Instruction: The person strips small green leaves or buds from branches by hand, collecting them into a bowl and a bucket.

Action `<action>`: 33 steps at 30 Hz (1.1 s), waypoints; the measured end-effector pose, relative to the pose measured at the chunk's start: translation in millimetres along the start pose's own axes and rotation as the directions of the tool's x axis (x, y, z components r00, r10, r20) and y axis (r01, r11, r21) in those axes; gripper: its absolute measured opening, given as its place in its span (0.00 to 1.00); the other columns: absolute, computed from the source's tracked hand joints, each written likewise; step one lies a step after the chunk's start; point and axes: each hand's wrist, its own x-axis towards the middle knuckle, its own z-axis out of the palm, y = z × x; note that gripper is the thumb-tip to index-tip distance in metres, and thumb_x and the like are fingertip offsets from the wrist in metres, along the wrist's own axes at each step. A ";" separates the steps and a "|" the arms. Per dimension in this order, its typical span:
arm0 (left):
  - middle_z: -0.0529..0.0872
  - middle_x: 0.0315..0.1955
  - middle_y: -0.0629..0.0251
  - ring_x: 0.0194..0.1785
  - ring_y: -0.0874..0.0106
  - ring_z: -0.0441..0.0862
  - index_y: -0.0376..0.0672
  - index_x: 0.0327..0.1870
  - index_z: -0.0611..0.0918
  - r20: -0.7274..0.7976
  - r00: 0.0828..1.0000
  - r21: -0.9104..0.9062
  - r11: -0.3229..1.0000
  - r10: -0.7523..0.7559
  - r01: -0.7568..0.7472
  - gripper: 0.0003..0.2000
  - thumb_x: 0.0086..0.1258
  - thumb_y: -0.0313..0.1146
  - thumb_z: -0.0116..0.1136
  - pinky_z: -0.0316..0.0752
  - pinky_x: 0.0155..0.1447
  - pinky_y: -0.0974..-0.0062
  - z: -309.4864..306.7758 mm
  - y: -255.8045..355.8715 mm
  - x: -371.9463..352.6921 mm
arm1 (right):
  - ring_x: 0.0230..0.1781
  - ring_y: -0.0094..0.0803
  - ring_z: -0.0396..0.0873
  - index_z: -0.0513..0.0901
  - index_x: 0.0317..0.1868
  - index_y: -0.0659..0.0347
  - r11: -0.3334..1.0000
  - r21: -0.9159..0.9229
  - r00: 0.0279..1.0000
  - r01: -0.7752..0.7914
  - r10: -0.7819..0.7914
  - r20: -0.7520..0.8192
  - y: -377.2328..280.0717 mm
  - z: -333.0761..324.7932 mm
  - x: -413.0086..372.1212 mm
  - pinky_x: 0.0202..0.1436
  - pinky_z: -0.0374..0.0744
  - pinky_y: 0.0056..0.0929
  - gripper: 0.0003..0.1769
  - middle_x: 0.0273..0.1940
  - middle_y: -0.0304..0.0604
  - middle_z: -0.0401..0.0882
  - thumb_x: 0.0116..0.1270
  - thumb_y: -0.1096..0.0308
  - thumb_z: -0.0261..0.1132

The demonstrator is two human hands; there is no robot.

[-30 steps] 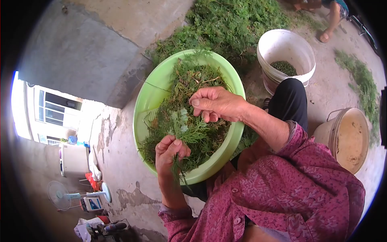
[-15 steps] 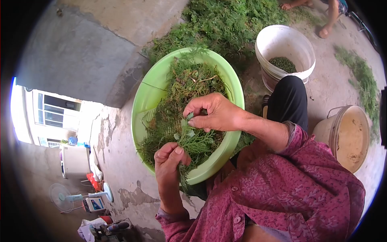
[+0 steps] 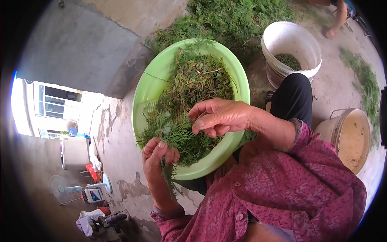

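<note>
My left hand (image 3: 156,155) is closed on a leafy evergreen sprig (image 3: 177,135), pinching it by the stem at the near left rim of a light green plastic tub (image 3: 139,94). Flat, feathery green fronds spread from the grip over the tub, and a strand hangs below the fingers. Several pale bluish-green lumps show among the fronds. My right hand (image 3: 223,117) hovers over the tub just right of the sprig, fingers loosely bent and apart from the thumb, with nothing visible in it. Green and brownish clippings (image 3: 197,78) heap up inside the tub.
Beyond the tub lies a large pile of green branches (image 3: 238,20). A white bucket (image 3: 296,36) holds small round green pieces (image 3: 288,60). Another bucket (image 3: 350,139) stands at right near scattered greenery (image 3: 363,76). Another person's leg (image 3: 340,18) shows at top right. A fan (image 3: 60,188) is at left.
My left hand has moved left with the sprig, away from my right hand. My right hand has come off the sprig, and its fingers have parted.
</note>
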 end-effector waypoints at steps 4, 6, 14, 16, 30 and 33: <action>0.66 0.11 0.71 0.15 0.80 0.60 0.39 0.26 0.72 0.001 1.000 0.019 1.000 -0.014 0.014 0.06 0.65 0.24 0.49 0.62 0.25 0.77 1.7 0.6 1.3 | 0.17 0.18 0.66 0.71 0.46 0.65 0.996 0.080 0.997 -0.028 0.022 0.078 3.1 2.9 6.7 0.14 0.59 0.12 0.18 0.36 0.43 0.76 0.59 0.68 0.66; 0.66 0.11 0.71 0.15 0.80 0.60 0.39 0.26 0.72 -0.023 0.999 0.032 0.999 -0.025 0.026 0.06 0.65 0.24 0.49 0.62 0.25 0.77 2.9 0.5 0.4 | 0.16 0.16 0.63 0.72 0.44 0.64 0.997 0.074 0.997 -0.005 -0.001 0.082 6.2 3.6 9.7 0.15 0.57 0.12 0.16 0.32 0.39 0.75 0.59 0.69 0.66; 0.66 0.11 0.71 0.15 0.80 0.60 0.39 0.26 0.72 -0.056 0.997 0.001 0.999 -0.051 0.051 0.06 0.65 0.24 0.49 0.62 0.25 0.77 2.7 0.0 -2.0 | 0.17 0.15 0.65 0.73 0.33 0.60 0.946 -0.321 0.996 0.052 -0.072 -0.049 -1.4 14.9 -0.7 0.17 0.62 0.16 0.07 0.20 0.30 0.66 0.60 0.70 0.64; 0.66 0.11 0.71 0.15 0.80 0.60 0.39 0.25 0.72 -0.064 0.997 0.003 0.999 -0.049 0.049 0.06 0.64 0.24 0.49 0.62 0.25 0.78 2.4 0.3 -4.1 | 0.17 0.17 0.66 0.73 0.31 0.60 0.950 -0.307 0.998 0.059 -0.063 -0.004 1.5 12.6 -0.4 0.17 0.64 0.18 0.07 0.18 0.32 0.66 0.60 0.70 0.63; 0.63 0.16 0.75 0.17 0.81 0.60 0.40 0.37 0.73 0.017 0.996 0.065 0.994 -0.090 0.088 0.07 0.60 0.28 0.51 0.60 0.26 0.78 -3.6 4.6 -21.9 | 0.20 0.19 0.73 0.72 0.48 0.63 0.998 0.027 0.999 0.048 -0.048 -0.020 -5.1 3.9 8.5 0.13 0.60 0.09 0.16 0.37 0.43 0.77 0.62 0.66 0.62; 0.64 0.16 0.75 0.16 0.81 0.59 0.39 0.38 0.74 -0.031 0.993 0.040 0.993 -0.110 0.111 0.07 0.59 0.27 0.52 0.60 0.25 0.77 0.8 1.9 -23.0 | 0.21 0.19 0.73 0.73 0.47 0.63 0.997 0.045 0.997 0.065 -0.066 0.031 -2.0 7.5 15.7 0.14 0.60 0.09 0.17 0.36 0.42 0.77 0.62 0.63 0.63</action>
